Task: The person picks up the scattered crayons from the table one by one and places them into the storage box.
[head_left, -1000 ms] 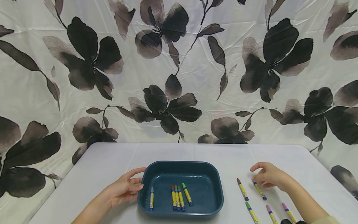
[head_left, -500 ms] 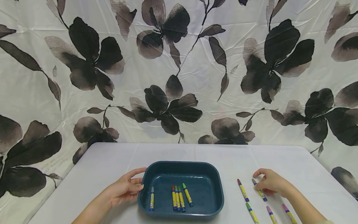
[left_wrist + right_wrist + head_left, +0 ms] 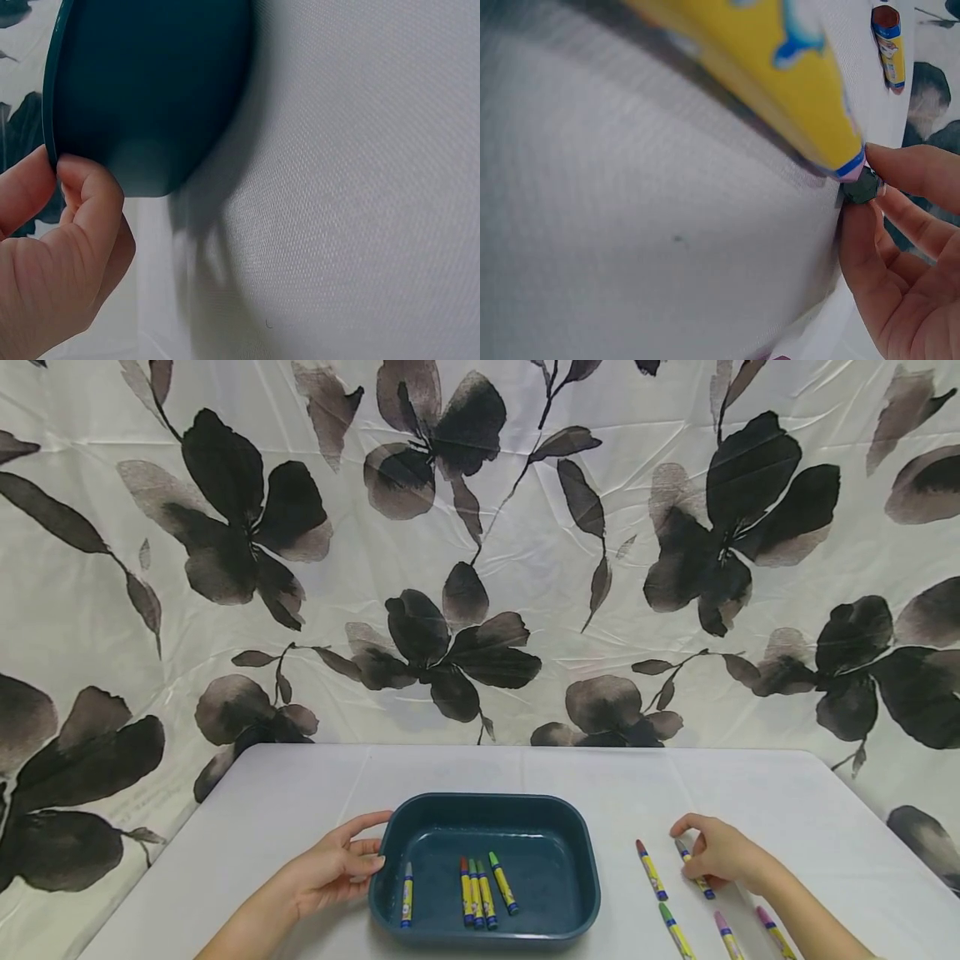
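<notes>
On the white table stands a dark teal plastic tray (image 3: 483, 937). My left hand (image 3: 324, 867) holds its left rim, thumb and fingers pinching the edge in the left wrist view. Inside the tray lie several yellow-wrapped crayons (image 3: 502, 883), one silvery crayon (image 3: 407, 897) apart at the left. To the right of the tray, my right hand (image 3: 726, 858) pinches a grey crayon (image 3: 681, 848) between thumb and fingers, low over the table. In the right wrist view the dark end of this grey crayon (image 3: 862, 187) shows between the fingertips; the fingers hide its middle in the head view.
Beside the right hand lie a brownish-red crayon (image 3: 651, 870), a green crayon (image 3: 675, 932) and two pink crayons, one at left (image 3: 727, 935) and the other under the forearm's edge. A floral cloth (image 3: 480, 543) hangs behind the table.
My right hand has come down over the grey crayon, and its thumb and fingers have closed on it. The left hand and tray stay in place.
</notes>
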Motion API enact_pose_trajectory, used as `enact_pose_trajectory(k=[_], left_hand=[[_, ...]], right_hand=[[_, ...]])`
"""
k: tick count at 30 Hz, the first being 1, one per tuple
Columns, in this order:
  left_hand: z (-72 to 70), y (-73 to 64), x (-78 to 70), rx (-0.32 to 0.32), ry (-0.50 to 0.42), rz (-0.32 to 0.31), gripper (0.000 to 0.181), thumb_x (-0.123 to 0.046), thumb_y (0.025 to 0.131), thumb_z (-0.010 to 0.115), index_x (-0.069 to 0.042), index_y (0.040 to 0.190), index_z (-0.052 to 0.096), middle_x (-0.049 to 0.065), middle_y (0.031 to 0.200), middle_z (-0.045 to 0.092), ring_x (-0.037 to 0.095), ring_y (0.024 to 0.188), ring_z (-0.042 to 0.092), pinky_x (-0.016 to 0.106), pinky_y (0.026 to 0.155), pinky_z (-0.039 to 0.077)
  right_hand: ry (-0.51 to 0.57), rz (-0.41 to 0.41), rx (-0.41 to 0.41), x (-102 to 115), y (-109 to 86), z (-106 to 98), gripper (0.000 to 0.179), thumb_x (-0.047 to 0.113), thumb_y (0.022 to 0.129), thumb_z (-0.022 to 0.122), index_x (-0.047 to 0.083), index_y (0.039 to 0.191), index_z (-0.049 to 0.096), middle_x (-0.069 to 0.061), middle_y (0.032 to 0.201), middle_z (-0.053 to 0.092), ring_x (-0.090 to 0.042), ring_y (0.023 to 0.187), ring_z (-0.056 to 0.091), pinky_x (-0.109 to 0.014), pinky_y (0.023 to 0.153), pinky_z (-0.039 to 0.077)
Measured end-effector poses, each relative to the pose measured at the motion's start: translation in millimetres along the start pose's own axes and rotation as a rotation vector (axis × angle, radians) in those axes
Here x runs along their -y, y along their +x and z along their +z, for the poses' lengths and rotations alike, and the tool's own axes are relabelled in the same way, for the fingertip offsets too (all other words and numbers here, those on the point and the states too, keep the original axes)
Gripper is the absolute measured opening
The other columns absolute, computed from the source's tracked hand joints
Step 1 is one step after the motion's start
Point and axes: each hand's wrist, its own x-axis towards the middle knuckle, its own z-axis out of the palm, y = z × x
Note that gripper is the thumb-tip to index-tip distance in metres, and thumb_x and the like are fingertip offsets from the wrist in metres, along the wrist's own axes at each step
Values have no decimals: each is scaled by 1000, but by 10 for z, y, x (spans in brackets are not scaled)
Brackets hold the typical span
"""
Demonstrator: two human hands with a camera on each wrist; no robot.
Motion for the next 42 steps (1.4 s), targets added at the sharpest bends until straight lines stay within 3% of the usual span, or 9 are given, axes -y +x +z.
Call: enact_pose_trajectory(k=[18, 30, 42], left_hand=[[-20, 12, 5, 8, -5, 0, 73, 8, 87, 55, -6, 147, 16, 8, 103, 53, 15, 86, 57, 26, 70, 49], [0, 5, -5, -13, -1, -9, 73, 9, 87, 55, -6, 147, 15, 10, 105, 50, 16, 87, 56, 27, 72, 50], [-1, -3, -3, 24, -30, 10, 74, 10, 86, 54, -4, 147, 14, 9, 105, 55, 16, 89, 59, 28, 73, 51]], right_hand=[[97, 48, 54, 51, 13, -34, 40, -4, 73, 64, 0, 112, 54, -8, 73, 49, -18, 57, 49, -29, 52, 43], [238, 53, 108, 158, 26, -73, 52, -2, 72, 57, -1, 123, 48, -8, 81, 50, -20, 69, 51, -31, 59, 47], [439, -9, 228, 366, 18, -73, 55, 5, 81, 59, -3, 132, 39, -6, 87, 53, -17, 77, 50, -25, 60, 48]])
